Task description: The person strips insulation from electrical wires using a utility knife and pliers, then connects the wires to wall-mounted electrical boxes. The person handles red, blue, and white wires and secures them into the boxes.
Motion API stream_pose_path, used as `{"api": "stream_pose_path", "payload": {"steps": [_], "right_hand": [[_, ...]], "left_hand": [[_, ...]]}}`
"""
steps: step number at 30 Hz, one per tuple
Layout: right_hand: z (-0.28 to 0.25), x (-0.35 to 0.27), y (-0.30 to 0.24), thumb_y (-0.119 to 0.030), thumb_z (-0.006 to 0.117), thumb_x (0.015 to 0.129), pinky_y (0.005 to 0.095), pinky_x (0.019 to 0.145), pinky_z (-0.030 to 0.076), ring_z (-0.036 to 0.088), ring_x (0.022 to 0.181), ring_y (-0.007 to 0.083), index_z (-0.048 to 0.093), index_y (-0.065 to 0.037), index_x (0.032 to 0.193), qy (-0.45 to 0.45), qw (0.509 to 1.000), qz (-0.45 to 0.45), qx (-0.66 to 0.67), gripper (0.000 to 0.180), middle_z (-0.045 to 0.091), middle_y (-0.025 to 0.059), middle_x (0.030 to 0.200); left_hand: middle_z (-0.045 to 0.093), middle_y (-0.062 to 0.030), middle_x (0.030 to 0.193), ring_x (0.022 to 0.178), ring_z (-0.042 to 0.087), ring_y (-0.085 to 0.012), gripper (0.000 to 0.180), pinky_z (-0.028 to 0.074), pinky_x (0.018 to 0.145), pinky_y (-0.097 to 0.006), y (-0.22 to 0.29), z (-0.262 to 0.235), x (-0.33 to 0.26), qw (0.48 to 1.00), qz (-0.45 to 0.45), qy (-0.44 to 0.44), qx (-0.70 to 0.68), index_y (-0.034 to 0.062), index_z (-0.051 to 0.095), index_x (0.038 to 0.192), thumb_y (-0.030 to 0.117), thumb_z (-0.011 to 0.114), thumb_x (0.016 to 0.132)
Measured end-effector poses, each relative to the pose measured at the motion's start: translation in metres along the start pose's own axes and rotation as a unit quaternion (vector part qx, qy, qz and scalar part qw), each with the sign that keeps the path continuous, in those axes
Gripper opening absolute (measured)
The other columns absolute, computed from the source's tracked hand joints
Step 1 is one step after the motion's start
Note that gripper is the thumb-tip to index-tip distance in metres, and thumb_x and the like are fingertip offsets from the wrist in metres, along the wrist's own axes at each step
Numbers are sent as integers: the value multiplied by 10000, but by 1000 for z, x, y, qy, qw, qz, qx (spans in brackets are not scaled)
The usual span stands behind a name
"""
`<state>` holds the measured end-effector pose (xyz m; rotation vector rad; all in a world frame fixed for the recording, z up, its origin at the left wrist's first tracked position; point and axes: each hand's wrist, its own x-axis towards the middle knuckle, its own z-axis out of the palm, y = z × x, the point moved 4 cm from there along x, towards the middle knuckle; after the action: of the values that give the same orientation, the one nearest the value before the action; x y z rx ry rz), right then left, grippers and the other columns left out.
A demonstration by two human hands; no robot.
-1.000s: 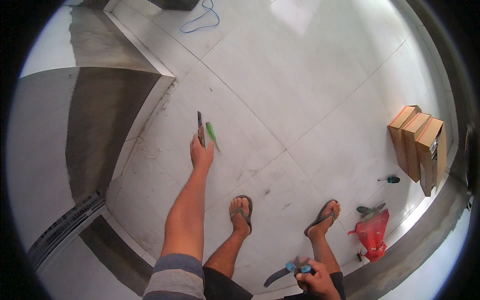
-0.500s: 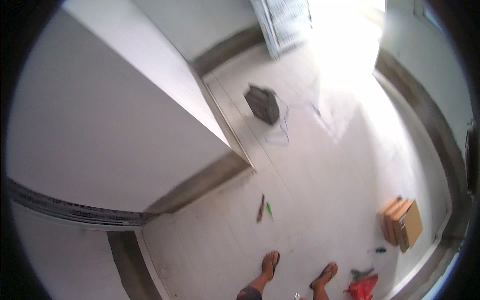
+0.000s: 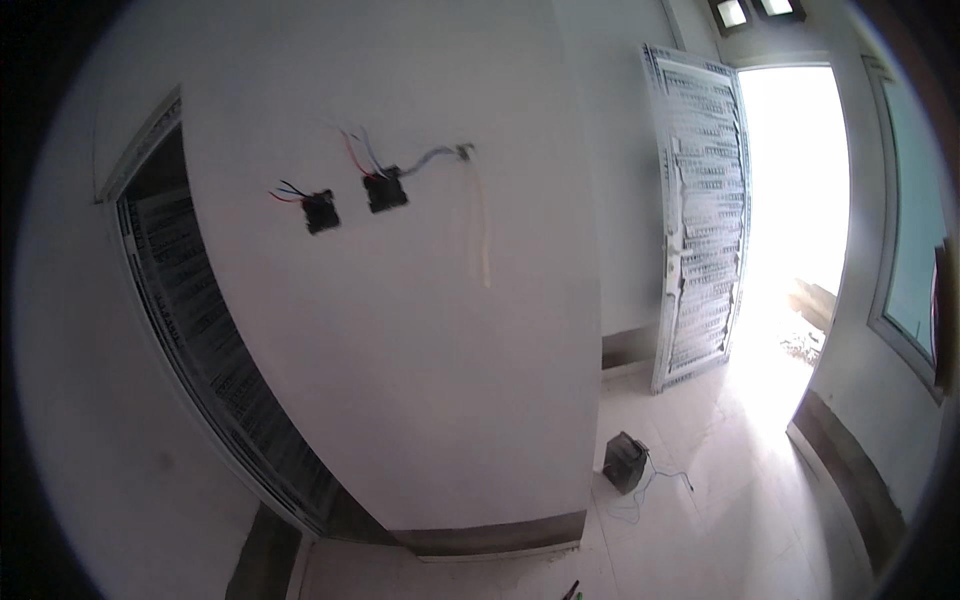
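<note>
The lower edge crops a dark tool (image 3: 571, 589)

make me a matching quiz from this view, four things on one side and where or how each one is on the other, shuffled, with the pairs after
Things
1. wall boxes
2. door
3. dark case
4. dark tool

Place or state
a. swung open beside the bright doorway
b. mostly cut off by the picture's lower edge
c. black, with loose wires sticking out
d. standing on the floor, a thin blue cord next to it

Pairs: 1-c, 2-a, 3-d, 4-b
</note>
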<state>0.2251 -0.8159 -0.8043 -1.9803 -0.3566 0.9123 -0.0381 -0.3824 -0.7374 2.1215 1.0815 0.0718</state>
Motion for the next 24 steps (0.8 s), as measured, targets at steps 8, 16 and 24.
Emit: {"api": "stream_pose_path", "payload": {"steps": [8, 16, 24], "right_hand": [[-1, 52, -69, -102, 631, 918, 328, 792, 517, 617, 789, 270, 693, -70, 919, -28, 999, 12, -15, 70, 654, 137, 841], [2, 114, -102, -128, 635, 922, 325, 794, 517, 614, 782, 262, 697, -76, 959, -19, 998, 50, -26, 88, 653, 130, 839], [-8, 201, -101, -154, 638, 927, 322, 796, 517, 610, 775, 255, 700, -83, 1000, -24, 999, 30, -38, 119, 652, 124, 838]], "left_hand": [[732, -202, 967, 891, 725, -304, 380, 572, 774, -386, 182, -296, 140, 934, 250, 254, -33, -10, 703, 1063, 358, 672, 974], [695, -184, 1174, 1103, 667, -356, 264, 539, 956, -419, 420, -517, 141, 692, 520, 477, 150, 14, 677, 1202, 119, 667, 960], [628, -66, 1351, 1287, 578, -294, 407, 518, 1049, -396, 527, -553, 154, 571, 579, 454, 363, 108, 636, 1305, 145, 731, 912]]}}
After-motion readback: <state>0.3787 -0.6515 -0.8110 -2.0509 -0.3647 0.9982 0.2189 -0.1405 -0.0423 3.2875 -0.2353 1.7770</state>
